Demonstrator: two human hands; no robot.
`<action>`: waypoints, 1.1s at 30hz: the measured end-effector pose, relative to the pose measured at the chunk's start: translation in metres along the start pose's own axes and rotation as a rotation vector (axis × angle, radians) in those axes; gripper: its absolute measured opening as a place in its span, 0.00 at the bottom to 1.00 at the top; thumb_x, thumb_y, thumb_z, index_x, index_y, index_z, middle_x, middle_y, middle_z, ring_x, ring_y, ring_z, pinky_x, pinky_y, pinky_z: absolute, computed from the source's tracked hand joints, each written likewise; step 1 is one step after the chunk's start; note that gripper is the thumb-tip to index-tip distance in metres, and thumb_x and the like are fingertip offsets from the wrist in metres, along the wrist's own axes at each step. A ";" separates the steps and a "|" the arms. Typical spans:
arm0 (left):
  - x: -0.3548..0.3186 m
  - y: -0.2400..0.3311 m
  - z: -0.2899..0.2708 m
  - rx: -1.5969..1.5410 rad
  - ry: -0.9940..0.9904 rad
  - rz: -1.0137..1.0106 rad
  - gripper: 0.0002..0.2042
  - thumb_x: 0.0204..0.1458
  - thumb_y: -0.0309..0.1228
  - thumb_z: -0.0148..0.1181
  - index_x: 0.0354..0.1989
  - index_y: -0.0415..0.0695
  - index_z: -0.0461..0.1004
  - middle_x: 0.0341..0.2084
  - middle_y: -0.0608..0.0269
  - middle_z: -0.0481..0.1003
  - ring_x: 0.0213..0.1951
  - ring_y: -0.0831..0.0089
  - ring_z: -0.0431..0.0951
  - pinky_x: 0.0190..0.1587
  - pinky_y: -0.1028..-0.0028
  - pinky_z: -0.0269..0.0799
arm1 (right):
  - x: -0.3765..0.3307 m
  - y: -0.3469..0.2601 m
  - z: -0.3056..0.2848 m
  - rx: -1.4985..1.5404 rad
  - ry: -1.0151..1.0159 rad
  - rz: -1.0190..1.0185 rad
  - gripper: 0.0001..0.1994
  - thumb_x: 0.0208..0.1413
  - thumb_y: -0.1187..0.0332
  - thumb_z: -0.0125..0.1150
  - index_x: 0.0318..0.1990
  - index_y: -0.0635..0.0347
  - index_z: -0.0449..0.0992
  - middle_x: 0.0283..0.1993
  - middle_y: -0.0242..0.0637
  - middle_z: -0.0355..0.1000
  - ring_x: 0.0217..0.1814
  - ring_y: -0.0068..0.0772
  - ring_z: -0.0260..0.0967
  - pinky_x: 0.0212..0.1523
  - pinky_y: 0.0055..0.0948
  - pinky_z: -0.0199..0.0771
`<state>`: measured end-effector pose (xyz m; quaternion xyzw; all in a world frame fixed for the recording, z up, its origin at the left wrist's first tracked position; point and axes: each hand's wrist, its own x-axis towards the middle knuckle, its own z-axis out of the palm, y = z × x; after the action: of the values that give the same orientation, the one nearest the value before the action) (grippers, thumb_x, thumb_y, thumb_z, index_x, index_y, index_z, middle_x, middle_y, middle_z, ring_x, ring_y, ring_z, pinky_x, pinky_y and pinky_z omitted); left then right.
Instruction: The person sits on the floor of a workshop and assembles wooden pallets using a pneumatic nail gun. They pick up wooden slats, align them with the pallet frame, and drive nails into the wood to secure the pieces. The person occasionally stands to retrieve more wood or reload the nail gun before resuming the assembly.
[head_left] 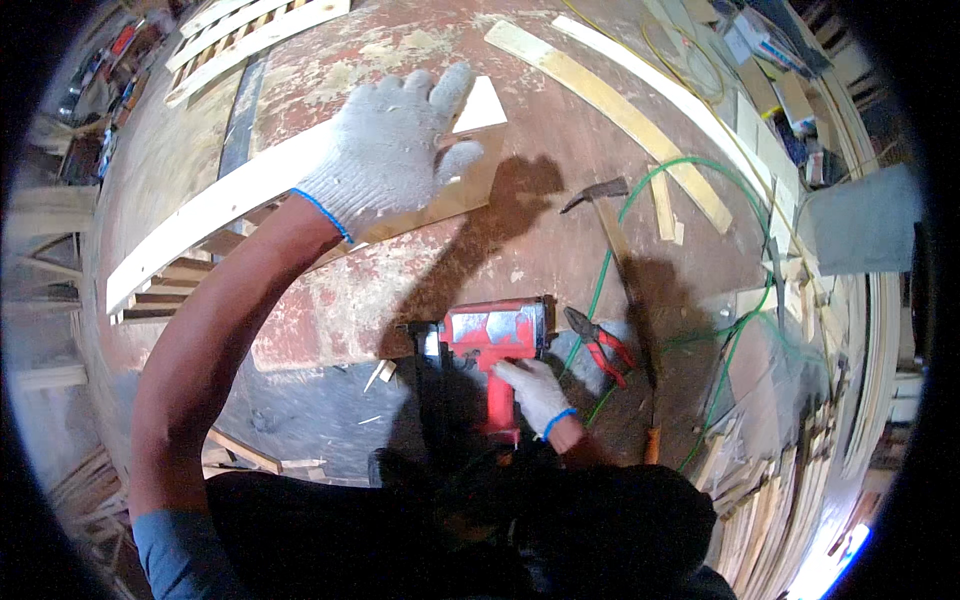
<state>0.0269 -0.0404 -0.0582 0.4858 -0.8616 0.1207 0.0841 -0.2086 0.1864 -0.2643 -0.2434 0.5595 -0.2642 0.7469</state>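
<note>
1. At 11 o'clock, the gloved left hand (395,145) hovers over or rests upon the pale board (220,208); contact cannot be told. Its fingers are stretched out straight, thumb held apart, gripping nothing visible.

2. Just inside 5 o'clock, the gloved right hand (540,390) has its fingers bent around the handle of the red nail gun (497,345), which lies just below the dial's centre. Whether a finger touches the trigger cannot be told.

3. From 9 round to 12 o'clock, the pale board passes beneath the left hand, with slatted wood showing under its lower end. The step in hand appears to be minding this board while the tool is in the right hand's grasp.

4. At the centre, any move of the nail gun would call for a firm grip and the left hand kept clear of its nose.

5. Between 1 and 2 o'clock lies a hammer (605,190); near 4 o'clock, red-handled pliers (600,345).

6. Toward 1:30, near the rim, a white-and-blue box (755,40) may bear print, too small to read. No lettering is legible on the nail gun.
</note>
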 end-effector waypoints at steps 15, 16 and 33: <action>0.003 0.001 -0.010 -0.050 -0.016 -0.031 0.32 0.61 0.48 0.56 0.66 0.37 0.60 0.43 0.46 0.75 0.43 0.49 0.78 0.44 0.54 0.74 | -0.089 -0.181 -0.027 -0.288 -0.085 -0.260 0.10 0.57 0.63 0.64 0.28 0.59 0.77 0.23 0.36 0.74 0.21 0.31 0.72 0.22 0.31 0.71; 0.011 0.006 -0.009 -0.063 0.005 -0.008 0.32 0.60 0.47 0.56 0.65 0.36 0.60 0.43 0.47 0.76 0.43 0.49 0.78 0.44 0.55 0.74 | -0.103 -0.200 -0.055 -0.210 -0.074 -0.298 0.12 0.57 0.61 0.65 0.27 0.59 0.76 0.23 0.36 0.73 0.21 0.31 0.71 0.22 0.32 0.70; -0.005 -0.007 0.005 -0.135 0.048 -0.073 0.30 0.61 0.45 0.54 0.62 0.33 0.64 0.45 0.45 0.76 0.45 0.47 0.78 0.48 0.54 0.72 | -0.142 -0.371 0.029 -0.377 -0.136 -0.173 0.10 0.59 0.60 0.63 0.33 0.54 0.73 0.20 0.34 0.69 0.16 0.30 0.65 0.17 0.31 0.67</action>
<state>0.0352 -0.0405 -0.0631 0.5071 -0.8472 0.0708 0.1417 -0.2598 0.0077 0.0884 -0.4432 0.5246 -0.2008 0.6986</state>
